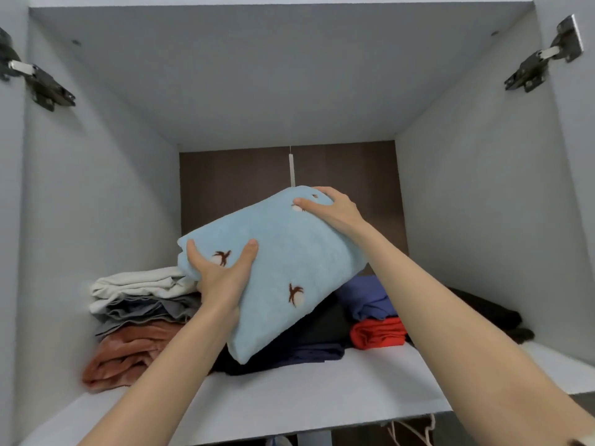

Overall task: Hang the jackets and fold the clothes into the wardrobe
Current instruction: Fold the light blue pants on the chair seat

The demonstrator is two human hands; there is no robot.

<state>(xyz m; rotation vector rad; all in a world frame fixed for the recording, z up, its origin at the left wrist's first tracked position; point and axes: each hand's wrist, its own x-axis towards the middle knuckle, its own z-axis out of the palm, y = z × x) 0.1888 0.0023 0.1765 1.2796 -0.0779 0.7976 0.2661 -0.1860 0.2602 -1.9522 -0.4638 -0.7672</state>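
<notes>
A folded light-blue garment (pixel 283 252) with small brown-and-white motifs is held tilted above the wardrobe shelf (pixel 273 400). My left hand (pixel 222 275) grips its near left edge, thumb on top. My right hand (pixel 335 210) holds its far upper corner. The bundle's lower end rests on a dark folded pile (pixel 309 346) in the middle of the shelf.
A stack of white, grey and rust-coloured folded clothes (pixel 138 320) sits at the left. Purple (pixel 370 297) and red (pixel 378 333) folded items lie to the right, with a black garment (pixel 486 310) beyond. Door hinges (pixel 38 82) are mounted on both side walls.
</notes>
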